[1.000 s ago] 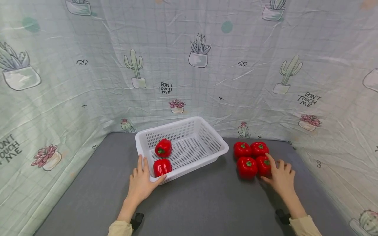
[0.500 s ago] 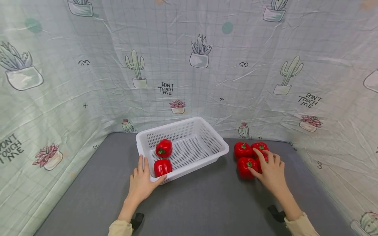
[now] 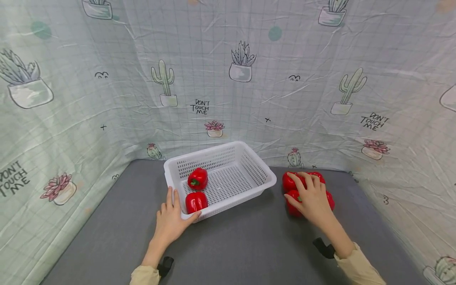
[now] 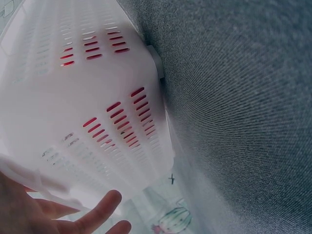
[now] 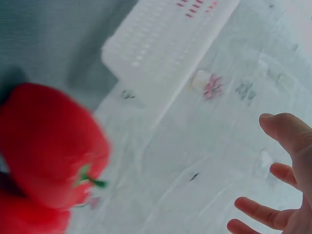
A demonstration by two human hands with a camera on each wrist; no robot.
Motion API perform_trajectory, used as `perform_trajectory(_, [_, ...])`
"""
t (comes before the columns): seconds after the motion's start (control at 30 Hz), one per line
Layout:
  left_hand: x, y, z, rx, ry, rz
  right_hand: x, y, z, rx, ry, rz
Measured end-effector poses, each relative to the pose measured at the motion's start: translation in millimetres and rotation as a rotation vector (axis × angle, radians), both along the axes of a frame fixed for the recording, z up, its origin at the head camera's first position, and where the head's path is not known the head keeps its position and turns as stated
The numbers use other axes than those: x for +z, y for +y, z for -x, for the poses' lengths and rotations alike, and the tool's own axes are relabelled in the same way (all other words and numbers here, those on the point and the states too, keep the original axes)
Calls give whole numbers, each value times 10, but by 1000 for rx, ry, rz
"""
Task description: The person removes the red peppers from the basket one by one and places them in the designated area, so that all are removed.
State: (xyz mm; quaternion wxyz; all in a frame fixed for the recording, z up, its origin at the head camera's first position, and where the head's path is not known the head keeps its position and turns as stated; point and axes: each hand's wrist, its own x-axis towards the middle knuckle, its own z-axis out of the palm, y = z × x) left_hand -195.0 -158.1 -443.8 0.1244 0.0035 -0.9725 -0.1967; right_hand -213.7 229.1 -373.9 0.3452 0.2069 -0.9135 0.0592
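Note:
My left hand point(image 3: 171, 221) rests on the near left corner of a white slotted plastic basket point(image 3: 229, 182), fingers stretched along the left rim and thumb on the front rim. Inside the basket lie two red bell peppers, one tipped over with its green stem showing point(image 3: 197, 180) and one nearer the front point(image 3: 196, 202). Above a cluster of several more red bell peppers point(image 3: 293, 209) hovers my right hand point(image 3: 313, 200), fingers spread and holding nothing. In the right wrist view a pepper point(image 5: 53, 141) stands apart from the right hand's fingers point(image 5: 263, 212). Part of the cluster is hidden under that hand.
A grey tabletop point(image 3: 235, 249) carries everything. Behind and at both sides hangs a pale curtain point(image 3: 263, 95) printed with potted cacti. Between the basket and the pepper cluster lies a narrow strip of table.
My right hand has moved left and slightly forward over the peppers, from the front right one to the left ones. The left hand, the basket and its peppers stay put.

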Motion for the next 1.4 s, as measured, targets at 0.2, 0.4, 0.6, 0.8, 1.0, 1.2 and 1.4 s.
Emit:
perform_trajectory(0.2, [3, -5, -15, 0, -3, 3, 160, -255, 102, 116, 33, -69])
perform_trajectory(0.4, [6, 0, -7, 4, -4, 12, 283, -519, 222, 180, 66, -170])
perform_trajectory(0.6, [2, 7, -11, 8, -9, 6, 351, -767, 393, 273, 83, -256])
perform_trajectory(0.8, [2, 7, -14, 5, -11, -4, 401, -970, 661, 341, 53, -362])
perform_trajectory(1.0, [12, 6, -10, -2, -6, -2, 450, -1150, 961, 388, 32, -459])
perform_trajectory(1.2, [25, -8, -15, -5, 2, -6, 431, -1337, 1315, 416, 49, -468])
perform_trajectory(1.4, [3, -3, -14, -1, 7, -11, 357, -1526, 1601, 383, 46, -516])
